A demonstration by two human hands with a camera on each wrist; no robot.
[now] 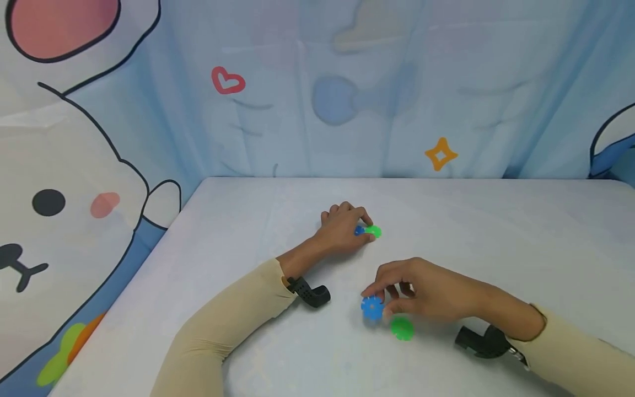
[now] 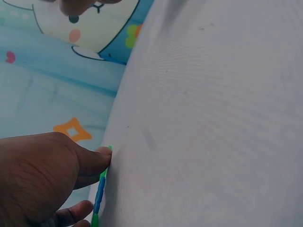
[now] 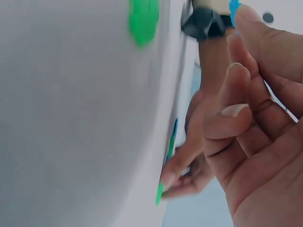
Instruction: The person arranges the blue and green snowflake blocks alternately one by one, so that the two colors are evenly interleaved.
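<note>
My left hand (image 1: pixel 342 230) pinches the near edge of a joined row of green and blue notched discs (image 1: pixel 373 231) close to the white tabletop. Seen edge-on in the left wrist view, the row (image 2: pixel 99 194) alternates green and blue; part of it is behind the fingers. Nearer to me, my right hand (image 1: pixel 431 289) holds a single blue notched disc (image 1: pixel 372 307) between thumb and fingertips, just above the table. In the right wrist view only a sliver of this blue disc (image 3: pixel 234 10) shows. A loose green disc (image 1: pixel 402 328) lies beneath the right hand, apart from it.
Both pieces of work are over a white-covered table (image 1: pixel 297 353). Behind it hangs a light blue printed curtain (image 1: pixel 278 127), which also runs along the left side. A black wrist device (image 1: pixel 311 293) sits under the left wrist, another (image 1: pixel 483 342) under the right.
</note>
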